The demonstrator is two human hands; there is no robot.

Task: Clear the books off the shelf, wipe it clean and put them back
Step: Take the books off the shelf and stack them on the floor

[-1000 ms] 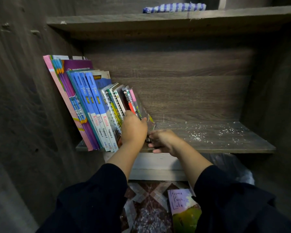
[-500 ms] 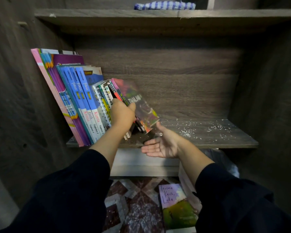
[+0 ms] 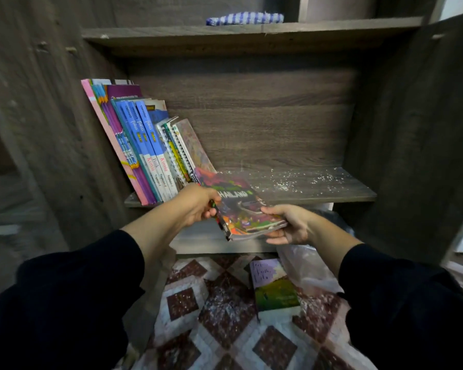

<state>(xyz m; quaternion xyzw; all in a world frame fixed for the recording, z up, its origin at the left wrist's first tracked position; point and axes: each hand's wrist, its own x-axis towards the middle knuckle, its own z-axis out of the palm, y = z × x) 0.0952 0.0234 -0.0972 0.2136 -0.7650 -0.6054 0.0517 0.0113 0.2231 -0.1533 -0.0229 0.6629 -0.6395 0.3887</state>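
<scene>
A small stack of thin colourful books (image 3: 241,209), the top one reading "Thailand", lies flat in the air just in front of the shelf edge. My left hand (image 3: 198,206) grips its spine side and my right hand (image 3: 289,222) holds its right edge from below. On the wooden shelf (image 3: 318,192), several books (image 3: 145,145) lean to the left against the side wall. White crumbs and dust (image 3: 286,180) are scattered over the shelf's bare right part.
A blue-and-white striped cloth (image 3: 245,17) lies on the upper shelf. On the patterned floor (image 3: 225,316) below lies a book with a purple and green cover (image 3: 274,287), next to a clear plastic bag (image 3: 305,268). Dark wooden cabinet sides stand left and right.
The thin books at the right end of the row came out of the row and off the shelf. My right hand moved from the shelf edge to the stack's right side.
</scene>
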